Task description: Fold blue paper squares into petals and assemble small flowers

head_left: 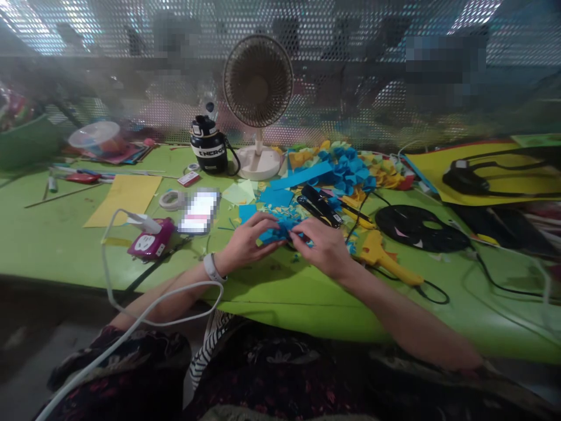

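Observation:
Over the front middle of the green table my two hands meet at a crumpled piece of blue paper (281, 229). My left hand (252, 238), with a pale band at the wrist, curls around its left side, thumb below and fingers above. On the right side, my right hand (323, 244) pinches the paper between thumb and fingertips. Small blue and yellow scraps (276, 210) lie just behind the fingers. A black stapler (322, 206) rests close behind my right hand. To the right of that hand lies a yellow glue gun (388, 262) with a black cord. My fingers partly hide the paper's shape.
Behind are a blue paper strip (302, 175), a heap of blue paper pieces (348, 168), a fan (258, 82) and a black bottle (209, 152). Leftward are a phone (199, 211), tape roll (170, 200) and purple power adapter (151, 242). A white cable (175, 289) loops across my left forearm.

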`<state>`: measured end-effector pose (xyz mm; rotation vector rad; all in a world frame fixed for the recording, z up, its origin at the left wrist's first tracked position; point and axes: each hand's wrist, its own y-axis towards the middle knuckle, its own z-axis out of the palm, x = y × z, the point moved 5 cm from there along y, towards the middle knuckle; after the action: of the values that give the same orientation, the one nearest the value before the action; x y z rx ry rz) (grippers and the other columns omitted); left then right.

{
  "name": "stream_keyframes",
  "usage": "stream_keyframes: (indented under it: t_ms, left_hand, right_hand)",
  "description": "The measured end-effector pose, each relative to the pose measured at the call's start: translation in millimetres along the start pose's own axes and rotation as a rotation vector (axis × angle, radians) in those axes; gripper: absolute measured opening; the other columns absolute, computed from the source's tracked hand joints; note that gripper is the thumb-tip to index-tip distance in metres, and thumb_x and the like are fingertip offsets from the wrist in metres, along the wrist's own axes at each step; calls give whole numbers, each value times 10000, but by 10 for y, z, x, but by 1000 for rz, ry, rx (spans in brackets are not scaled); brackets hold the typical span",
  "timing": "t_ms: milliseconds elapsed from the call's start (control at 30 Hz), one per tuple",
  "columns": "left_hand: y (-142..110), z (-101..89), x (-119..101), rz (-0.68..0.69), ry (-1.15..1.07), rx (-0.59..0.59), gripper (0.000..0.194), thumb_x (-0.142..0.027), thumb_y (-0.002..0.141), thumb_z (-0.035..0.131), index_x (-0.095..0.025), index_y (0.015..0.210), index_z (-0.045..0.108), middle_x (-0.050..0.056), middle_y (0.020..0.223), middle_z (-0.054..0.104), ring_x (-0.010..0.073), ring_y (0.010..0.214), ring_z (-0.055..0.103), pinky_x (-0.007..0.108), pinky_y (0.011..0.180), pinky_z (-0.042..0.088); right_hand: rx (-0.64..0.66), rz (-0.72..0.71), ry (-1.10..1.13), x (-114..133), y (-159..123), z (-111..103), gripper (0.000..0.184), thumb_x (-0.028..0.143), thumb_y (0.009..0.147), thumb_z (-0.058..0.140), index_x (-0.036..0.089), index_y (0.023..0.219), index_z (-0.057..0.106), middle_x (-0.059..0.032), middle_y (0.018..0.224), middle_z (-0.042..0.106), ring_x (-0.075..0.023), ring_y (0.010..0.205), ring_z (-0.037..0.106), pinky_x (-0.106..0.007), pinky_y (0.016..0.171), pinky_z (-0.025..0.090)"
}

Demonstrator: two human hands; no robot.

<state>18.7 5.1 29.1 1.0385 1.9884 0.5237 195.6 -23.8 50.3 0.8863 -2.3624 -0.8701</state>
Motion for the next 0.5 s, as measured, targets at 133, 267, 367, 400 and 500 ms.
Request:
stream_keyframes:
  t_ms: [133,267,367,400,500]
  left_hand:
    - [-11,45,71,-84,-170,2,134,-316,913,684,-194,966,665,99,1044,711,197,988,691,357,882,569]
    - [-34,81,119,-205,-332,20,190,-359,904,693,-187,980,663,85,998,739,196,962,705,346,887,566]
    - [-54,103,150,-254,-365,2,234,-398,880,726,-182,955,676,87,991,744,195,945,707,349,892,564]
    - [-58,105,161,-259,-362,-9,233,-399,875,734,-182,942,681,86,977,745,195,931,709,350,885,567]
    - [-52,87,180,-226,-326,-44,195,-370,880,735,-185,922,687,83,940,747,194,897,717,349,845,584]
  right_hand:
    - [-20,24,94,2,11,-4,121,200,949,582,207,844,642,-43,805,697,-155,680,633,-283,641,502]
    - [-13,181,258,-44,36,-11,136,210,925,603,214,791,628,-18,761,664,-135,626,596,-270,604,497]
    - [-2,287,367,-55,48,-4,134,245,904,618,224,772,632,-11,742,658,-141,631,602,-271,592,499]
    - [4,318,400,-59,47,5,130,257,899,622,225,774,636,-11,742,660,-142,630,606,-273,588,501]
    - [9,401,488,-88,37,34,118,288,892,631,227,791,643,-10,736,659,-150,638,619,-282,588,508]
